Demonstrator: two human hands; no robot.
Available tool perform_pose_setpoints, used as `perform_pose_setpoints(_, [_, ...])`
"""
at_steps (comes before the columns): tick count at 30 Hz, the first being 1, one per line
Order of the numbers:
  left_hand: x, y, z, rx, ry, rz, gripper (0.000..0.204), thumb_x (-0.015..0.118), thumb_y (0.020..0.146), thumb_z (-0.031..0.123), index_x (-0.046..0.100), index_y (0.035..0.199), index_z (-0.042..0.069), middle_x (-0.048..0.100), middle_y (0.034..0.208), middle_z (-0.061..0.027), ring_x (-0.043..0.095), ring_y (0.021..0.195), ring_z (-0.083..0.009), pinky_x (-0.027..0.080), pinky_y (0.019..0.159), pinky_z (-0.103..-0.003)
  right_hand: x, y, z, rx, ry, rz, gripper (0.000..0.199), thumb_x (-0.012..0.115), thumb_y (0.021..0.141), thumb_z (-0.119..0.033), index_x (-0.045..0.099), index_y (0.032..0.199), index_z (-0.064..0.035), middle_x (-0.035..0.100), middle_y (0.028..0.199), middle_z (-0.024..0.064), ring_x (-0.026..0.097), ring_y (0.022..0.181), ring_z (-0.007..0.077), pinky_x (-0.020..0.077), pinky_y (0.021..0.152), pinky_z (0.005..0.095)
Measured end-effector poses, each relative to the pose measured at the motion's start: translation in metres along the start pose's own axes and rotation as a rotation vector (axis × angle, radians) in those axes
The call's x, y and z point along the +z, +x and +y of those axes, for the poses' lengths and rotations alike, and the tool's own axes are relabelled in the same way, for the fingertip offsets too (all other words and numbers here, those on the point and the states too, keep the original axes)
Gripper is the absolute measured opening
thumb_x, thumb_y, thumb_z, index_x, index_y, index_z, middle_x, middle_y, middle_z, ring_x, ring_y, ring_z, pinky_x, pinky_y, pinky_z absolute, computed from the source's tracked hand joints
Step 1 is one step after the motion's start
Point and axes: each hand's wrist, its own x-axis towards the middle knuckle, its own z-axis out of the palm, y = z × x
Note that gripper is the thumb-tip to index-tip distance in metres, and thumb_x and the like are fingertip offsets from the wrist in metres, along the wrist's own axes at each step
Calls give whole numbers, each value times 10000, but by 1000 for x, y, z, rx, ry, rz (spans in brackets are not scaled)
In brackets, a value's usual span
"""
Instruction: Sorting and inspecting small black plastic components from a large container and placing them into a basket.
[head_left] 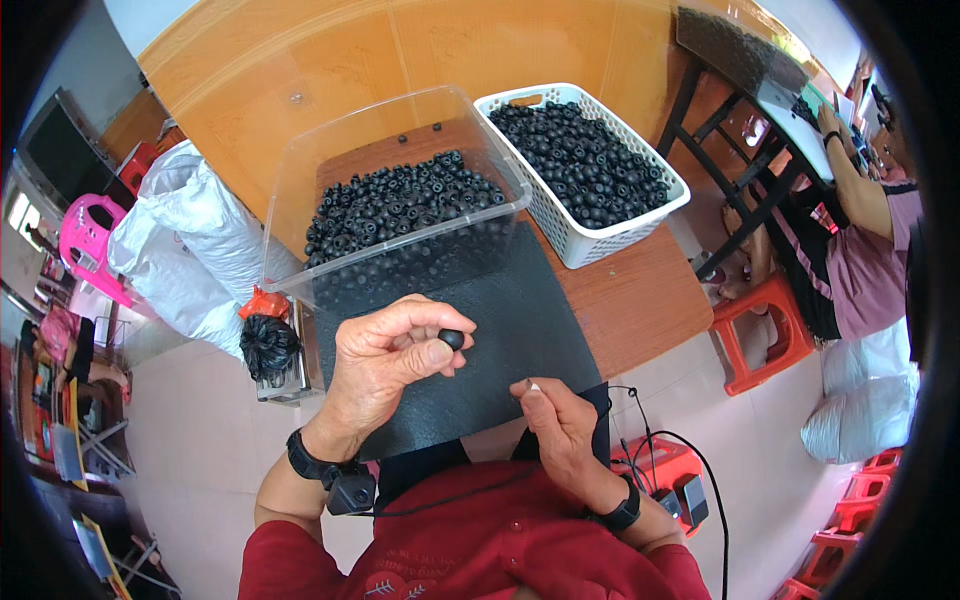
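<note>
My left hand [392, 350] pinches a small round black bead-like piece [452, 339] between thumb and fingertips, above a dark mat [500, 300] on the table. To its right and nearer my body, my right hand [560, 425] is closed, thumb pressed against the fingers. A tiny whitish tip shows at that thumb; what it belongs to is hidden. Beyond my hands, a clear plastic bin [290, 215] holds many black pieces [400, 205], some with visible holes. Beside it on the right, a white perforated basket [590, 245] is heaped with similar pieces.
White sacks [190, 240] and a black bag [268, 345] stand left of the table. Cables and black boxes lie on a red stool [665, 475] at my right. Farther right, another person [860, 250] sits at a dark-legged table by a red stool [765, 330].
</note>
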Motion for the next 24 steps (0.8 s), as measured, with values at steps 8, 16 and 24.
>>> perform_pose_setpoints(8, [7, -9, -27, 35, -40, -22, 274, 746, 829, 4, 665, 1090, -12, 657, 1015, -65, 653, 866, -113, 564, 768, -245, -2, 10, -17, -139, -40, 5, 236, 640, 971, -209, 645, 1029, 20, 633, 797, 76, 588, 692, 123, 466, 621, 263])
perform_pose_setpoints(16, [26, -18, -43, 54, 159, -40, 241, 763, 820, 44, 685, 1044, 1, 648, 968, -35, 602, 840, -89, 493, 726, -222, -2, 16, -24, -98, 111, 1, 227, 645, 971, -216, 643, 1011, 8, 613, 777, 42, 543, 689, 84, 447, 608, 251])
perform_pose_setpoints(24, [31, -20, -54, 247, 411, -68, 229, 781, 799, 79, 702, 999, 1, 641, 900, -26, 575, 783, -81, 459, 672, -224, 2, 16, -21, -15, 222, -7, 198, 658, 961, -189, 617, 898, -5, 534, 725, -38, 458, 689, 20, 396, 565, 224])
